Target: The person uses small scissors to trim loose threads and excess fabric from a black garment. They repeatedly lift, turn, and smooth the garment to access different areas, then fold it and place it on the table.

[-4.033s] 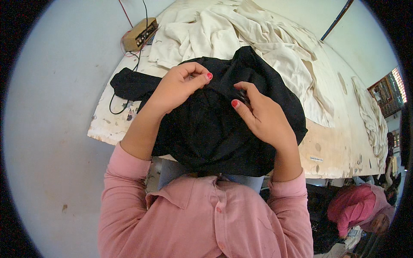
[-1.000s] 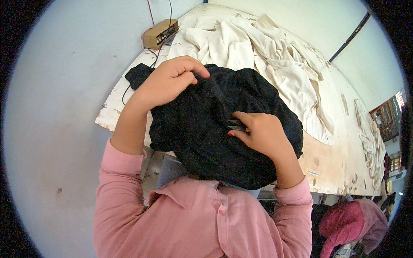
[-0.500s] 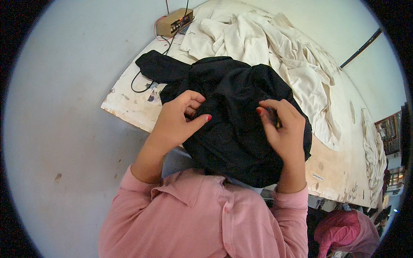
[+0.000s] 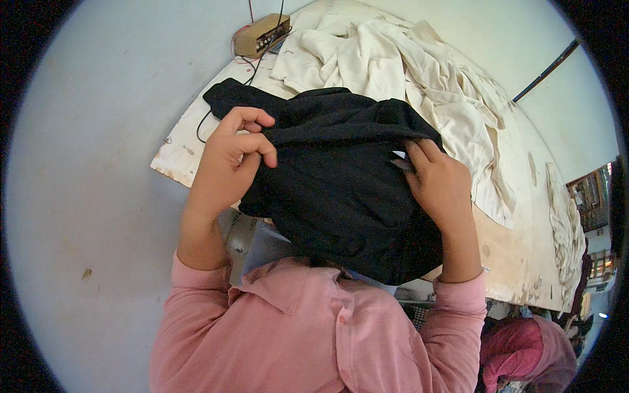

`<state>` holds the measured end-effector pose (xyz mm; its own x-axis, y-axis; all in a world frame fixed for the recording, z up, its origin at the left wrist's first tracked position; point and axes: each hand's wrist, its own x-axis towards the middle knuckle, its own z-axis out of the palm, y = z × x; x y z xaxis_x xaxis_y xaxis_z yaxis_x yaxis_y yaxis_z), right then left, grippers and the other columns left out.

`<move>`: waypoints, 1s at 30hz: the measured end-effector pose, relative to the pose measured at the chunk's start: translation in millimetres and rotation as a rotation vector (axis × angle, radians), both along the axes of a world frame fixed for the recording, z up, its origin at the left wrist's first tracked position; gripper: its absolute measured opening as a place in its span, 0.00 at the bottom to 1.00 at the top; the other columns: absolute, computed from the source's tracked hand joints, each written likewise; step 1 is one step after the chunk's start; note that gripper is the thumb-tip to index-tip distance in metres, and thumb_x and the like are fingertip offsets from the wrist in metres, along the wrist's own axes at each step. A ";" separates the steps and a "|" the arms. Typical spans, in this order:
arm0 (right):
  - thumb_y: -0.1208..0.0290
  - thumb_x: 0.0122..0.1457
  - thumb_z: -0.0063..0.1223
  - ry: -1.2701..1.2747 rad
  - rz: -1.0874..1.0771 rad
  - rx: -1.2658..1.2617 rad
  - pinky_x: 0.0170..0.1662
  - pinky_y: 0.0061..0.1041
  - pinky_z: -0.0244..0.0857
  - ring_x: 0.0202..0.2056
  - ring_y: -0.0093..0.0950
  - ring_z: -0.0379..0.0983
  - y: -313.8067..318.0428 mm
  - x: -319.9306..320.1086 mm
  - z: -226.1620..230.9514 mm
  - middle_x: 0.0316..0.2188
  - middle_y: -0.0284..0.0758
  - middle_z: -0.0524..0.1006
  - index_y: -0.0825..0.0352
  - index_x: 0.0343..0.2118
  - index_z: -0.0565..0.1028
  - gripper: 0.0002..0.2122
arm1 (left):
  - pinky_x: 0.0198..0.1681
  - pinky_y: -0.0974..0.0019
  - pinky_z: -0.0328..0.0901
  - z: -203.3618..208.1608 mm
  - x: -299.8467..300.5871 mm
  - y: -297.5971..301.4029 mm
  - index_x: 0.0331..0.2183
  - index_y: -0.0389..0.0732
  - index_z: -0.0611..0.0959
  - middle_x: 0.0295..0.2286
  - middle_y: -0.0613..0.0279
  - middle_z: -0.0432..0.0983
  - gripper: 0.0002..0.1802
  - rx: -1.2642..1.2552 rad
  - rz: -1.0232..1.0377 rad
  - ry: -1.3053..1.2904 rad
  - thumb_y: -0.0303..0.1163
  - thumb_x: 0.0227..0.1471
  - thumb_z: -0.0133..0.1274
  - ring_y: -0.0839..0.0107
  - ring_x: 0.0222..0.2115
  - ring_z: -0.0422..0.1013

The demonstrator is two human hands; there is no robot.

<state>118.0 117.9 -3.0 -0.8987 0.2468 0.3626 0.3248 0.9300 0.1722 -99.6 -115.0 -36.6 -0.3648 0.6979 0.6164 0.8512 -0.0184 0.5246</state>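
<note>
Black cloth, apparently a garment, lies bunched over the table's front edge and hangs toward my lap. At its left side, my left hand has its fingers curled and pinches the cloth near a raised fold. My right hand is closed at the right end of that fold. From its fingers pokes a small pair of thread snips, with pale and dark blade tips lying against the black cloth; the rest of the tool is hidden in the palm.
Cream cloth is heaped across the back of the worn pale table. A tan box with knobs and dark cables stands at the far left corner, beside the wall. At lower right, another person in a pink top is bent over.
Both hands have moved apart, the left one up and to the left. The black cloth is now drawn flatter, with a fold stretched between them. The snips' tips have come into sight.
</note>
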 end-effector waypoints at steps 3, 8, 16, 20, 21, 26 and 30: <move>0.65 0.47 0.61 -0.005 0.088 -0.015 0.28 0.30 0.68 0.28 0.34 0.74 6.0 11.5 15.5 0.33 0.33 0.74 0.62 0.40 0.75 0.16 | 0.45 0.64 0.66 5.6 3.3 6.0 0.37 0.45 0.83 0.47 0.55 0.68 0.21 -0.113 0.017 0.158 0.14 0.40 0.48 0.59 0.44 0.69; 0.69 0.46 0.65 0.198 0.426 -0.655 0.32 0.22 0.65 0.30 0.24 0.73 25.7 29.9 25.3 0.32 0.32 0.75 0.65 0.37 0.75 0.15 | 0.50 0.59 0.64 14.6 8.3 5.8 0.44 0.46 0.81 0.52 0.54 0.66 0.25 -0.233 0.032 0.006 0.17 0.42 0.51 0.55 0.49 0.67; 0.79 0.48 0.62 0.515 0.420 -1.254 0.36 0.13 0.61 0.35 0.14 0.68 4.2 32.5 16.4 0.33 0.26 0.76 0.65 0.45 0.72 0.19 | 0.52 0.60 0.62 24.9 14.4 18.1 0.45 0.36 0.77 0.51 0.53 0.67 0.26 -0.201 -0.009 0.113 0.30 0.41 0.62 0.55 0.49 0.67; 0.79 0.48 0.62 0.422 0.499 -0.993 0.31 0.17 0.60 0.28 0.18 0.68 -11.9 21.3 21.4 0.31 0.31 0.78 0.67 0.41 0.75 0.16 | 0.52 0.59 0.62 14.4 74.6 63.7 0.49 0.36 0.71 0.48 0.49 0.69 0.33 -0.138 -0.381 0.131 0.33 0.40 0.63 0.53 0.48 0.67; 0.80 0.48 0.62 0.468 0.422 -0.897 0.26 0.14 0.55 0.23 0.13 0.62 -9.6 24.3 21.7 0.31 0.30 0.78 0.68 0.42 0.75 0.16 | 0.51 0.59 0.63 -0.5 79.9 68.1 0.50 0.37 0.69 0.46 0.49 0.70 0.34 -0.260 -0.516 0.129 0.33 0.41 0.62 0.53 0.48 0.67; 0.50 0.43 0.65 0.337 -0.430 -0.410 0.44 0.37 0.68 0.43 0.44 0.72 37.2 69.2 -30.5 0.39 0.47 0.75 0.67 0.49 0.71 0.33 | 0.42 0.58 0.69 -55.8 75.4 89.8 0.48 0.39 0.74 0.41 0.48 0.72 0.24 -0.477 -0.402 0.136 0.29 0.45 0.54 0.52 0.38 0.72; 0.66 0.49 0.57 0.260 -0.605 -0.521 0.44 0.35 0.67 0.42 0.42 0.73 72.1 107.6 -76.2 0.35 0.45 0.77 0.66 0.43 0.75 0.17 | 0.39 0.58 0.70 -43.0 64.7 113.2 0.43 0.41 0.77 0.35 0.51 0.72 0.17 -0.714 -0.239 0.390 0.29 0.48 0.50 0.55 0.36 0.74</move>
